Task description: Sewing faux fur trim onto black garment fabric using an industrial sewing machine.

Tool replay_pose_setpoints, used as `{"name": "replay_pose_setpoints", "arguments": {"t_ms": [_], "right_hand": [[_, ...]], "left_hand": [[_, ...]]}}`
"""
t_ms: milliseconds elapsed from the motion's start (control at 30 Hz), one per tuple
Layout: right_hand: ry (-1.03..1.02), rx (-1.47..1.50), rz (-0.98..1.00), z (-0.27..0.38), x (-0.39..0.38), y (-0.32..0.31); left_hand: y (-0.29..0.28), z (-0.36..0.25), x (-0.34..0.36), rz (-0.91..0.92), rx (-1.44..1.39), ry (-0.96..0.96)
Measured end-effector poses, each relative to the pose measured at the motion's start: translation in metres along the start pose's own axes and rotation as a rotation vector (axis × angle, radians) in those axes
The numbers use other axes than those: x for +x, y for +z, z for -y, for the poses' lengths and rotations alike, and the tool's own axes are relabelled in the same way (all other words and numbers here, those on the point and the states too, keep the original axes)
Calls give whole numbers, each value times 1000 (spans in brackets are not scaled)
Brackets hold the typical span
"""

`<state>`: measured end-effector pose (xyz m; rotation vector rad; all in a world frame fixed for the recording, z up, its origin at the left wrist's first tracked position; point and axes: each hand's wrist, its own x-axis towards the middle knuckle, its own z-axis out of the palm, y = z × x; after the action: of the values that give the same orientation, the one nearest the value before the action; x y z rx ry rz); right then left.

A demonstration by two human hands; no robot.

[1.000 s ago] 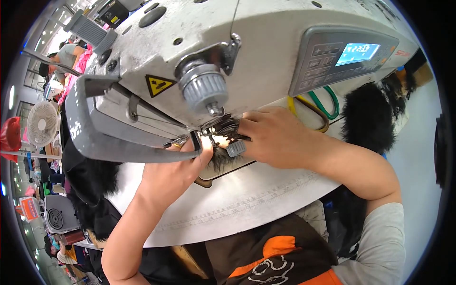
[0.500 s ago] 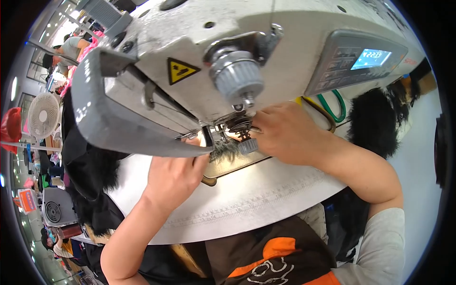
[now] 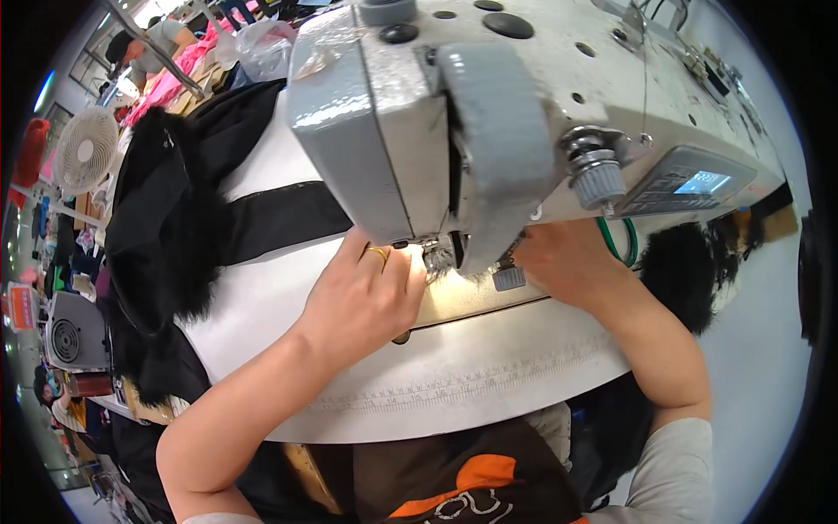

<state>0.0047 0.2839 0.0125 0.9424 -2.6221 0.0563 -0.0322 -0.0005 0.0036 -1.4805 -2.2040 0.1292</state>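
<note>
A sewing machine (image 3: 388, 131) stands over the work, its lamp lighting the needle area. My left hand (image 3: 362, 297), wearing a ring, is left of the needle with bent fingers closed at the end of a black fabric strip (image 3: 288, 223). A tuft of dark fur (image 3: 441, 259) shows beneath the presser foot area, close to the left fingertips. On the needle's other side, my right hand (image 3: 572, 262) has curled fingers; their tips and whatever they hold are hidden behind the machine's parts.
Black fur-trimmed fabric (image 3: 166, 227) is heaped at the left. Green-handled scissors (image 3: 621, 240) lie behind my right hand, beside black fur (image 3: 676, 275). A ruler scale marks the white table (image 3: 454, 406). A fan (image 3: 85, 150) and another person (image 3: 148, 52) appear far left.
My view has shifted, so the machine head appears farther right and more of its top shows. The black strip left of the needle has come into sight. Both hands remain beside the needle.
</note>
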Motion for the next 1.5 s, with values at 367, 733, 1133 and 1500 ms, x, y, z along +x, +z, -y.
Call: {"name": "replay_pose_setpoints", "arguments": {"t_ms": [367,733,1133,1500], "right_hand": [[65,6,75,-5,-15,6],[96,-34,54,-4,-16,13],[229,-71,308,4,-11,10],[28,61,-148,-4,-5,22]], "left_hand": [[-11,-2,1,122,81,38],[-6,-4,2,207,93,41],[-7,-5,5,210,113,30],[-8,15,-39,95,273,-317]]}}
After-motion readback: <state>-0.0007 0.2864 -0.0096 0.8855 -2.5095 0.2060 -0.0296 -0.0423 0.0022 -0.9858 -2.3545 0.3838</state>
